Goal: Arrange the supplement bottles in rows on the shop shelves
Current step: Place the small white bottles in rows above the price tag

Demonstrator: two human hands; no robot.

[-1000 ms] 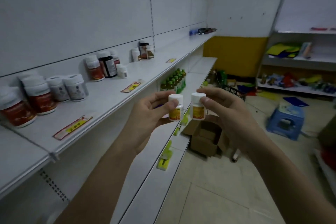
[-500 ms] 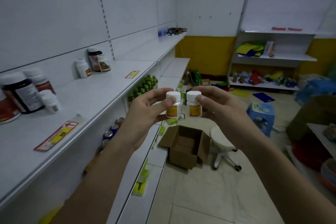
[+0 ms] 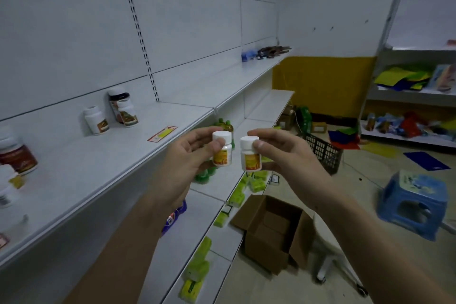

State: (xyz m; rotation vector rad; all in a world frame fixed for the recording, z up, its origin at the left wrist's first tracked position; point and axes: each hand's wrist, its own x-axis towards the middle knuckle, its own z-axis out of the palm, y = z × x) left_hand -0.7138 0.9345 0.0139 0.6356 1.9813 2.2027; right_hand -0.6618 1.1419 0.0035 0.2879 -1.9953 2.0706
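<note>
At far left, a dark-red labelled jar (image 3: 15, 155) with a white lid stands on the white upper shelf (image 3: 103, 155), cut by the frame edge. Further right on the same shelf stands a small white bottle (image 3: 95, 119) with an orange-and-red label, and just beside it a pair set one before the other: a dark-bodied bottle (image 3: 118, 100) behind, and a white-capped bottle (image 3: 126, 113) in front. A red-and-yellow price tag (image 3: 162, 133) lies flat near the shelf's front edge.

Centre, in front of the shelf edge: the left hand (image 3: 187, 168) pinches a small supplement bottle (image 3: 222, 148), thumb across the white screw cap, fingers behind. The bottle is upright, white-bodied, with a yellow-orange label. The right hand (image 3: 288, 158) pinches a second supplement bottle (image 3: 250, 153) of the same design, thumb on the cap and upper body. The two bottles are held near each other, not touching, in the air above the lower shelves.

Below, an open cardboard box (image 3: 269, 229) sits on the floor; a black crate (image 3: 323, 153) lies behind the right hand. At right stands a blue plastic stool (image 3: 414, 207).
</note>
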